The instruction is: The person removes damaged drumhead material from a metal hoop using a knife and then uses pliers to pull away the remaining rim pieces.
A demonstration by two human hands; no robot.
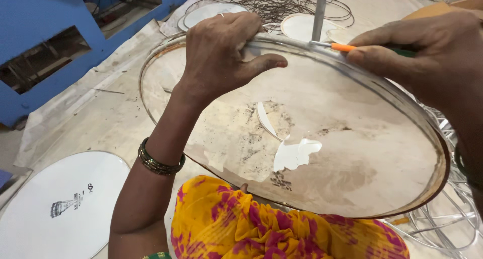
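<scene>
The worktop (105,113), covered in pale cloth, spreads beneath both hands and carries everything else. Largest on it is a round drum-like frame (322,138), a skin stretched in a metal hoop, tilted up with its near edge against the person's yellow and pink garment (261,229) and its far rim raised under the hands; its long spread runs from upper left to lower right. A torn pale patch shows in the skin below the left hand.

Left of the left forearm, a white disc (60,208) with a small dark print lies flat. Beyond the hands sit a tangle of wire rings (282,5) and smaller white discs (211,10); more wire hoops (448,218) lie below the right hand.

The left hand (221,52) is curled over the far rim, fingers wrapped behind it and thumb pressed on the skin, gripping it firmly. The right hand (427,52) is closed around a thin orange-handled tool (342,47), whose axis lies nearly level, tip pointing left onto the rim just beside the left hand; the tip itself is probably metal, though too small to tell. An upright grey post (320,15) stands just behind it.
</scene>
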